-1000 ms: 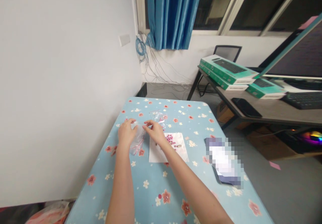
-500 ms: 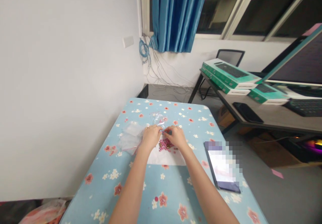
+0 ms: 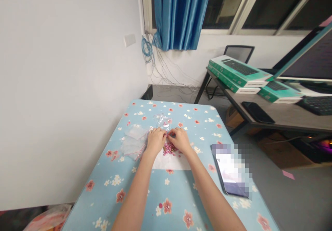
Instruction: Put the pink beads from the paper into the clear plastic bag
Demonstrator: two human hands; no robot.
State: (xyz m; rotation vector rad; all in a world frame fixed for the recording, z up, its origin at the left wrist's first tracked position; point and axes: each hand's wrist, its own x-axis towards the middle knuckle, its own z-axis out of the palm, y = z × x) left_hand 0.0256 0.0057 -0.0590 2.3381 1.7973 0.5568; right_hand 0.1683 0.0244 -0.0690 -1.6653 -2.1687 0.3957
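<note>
My left hand (image 3: pixel 155 140) and my right hand (image 3: pixel 180 140) meet over a heap of small pink beads (image 3: pixel 168 149) that lies on a white sheet (image 3: pixel 168 162). Both hands have their fingers curled and pinched together at the far edge of the heap; what they pinch is too small to name. A clear little bag (image 3: pixel 162 120) with some pink beads lies just beyond the fingers. Several empty clear zip bags (image 3: pixel 132 141) lie to the left of my left hand.
The table (image 3: pixel 160 196) has a light blue cloth with flowers. A tablet (image 3: pixel 232 170) lies at its right. A grey desk (image 3: pixel 280 111) to the right carries green keyboard boxes (image 3: pixel 238 73), a black phone (image 3: pixel 257 112) and a monitor (image 3: pixel 308 56). A white wall stands at the left.
Both hands moved right from the empty zip bags to the bead heap on the white sheet, and they now pinch together there. The zip bags lie released at the left.
</note>
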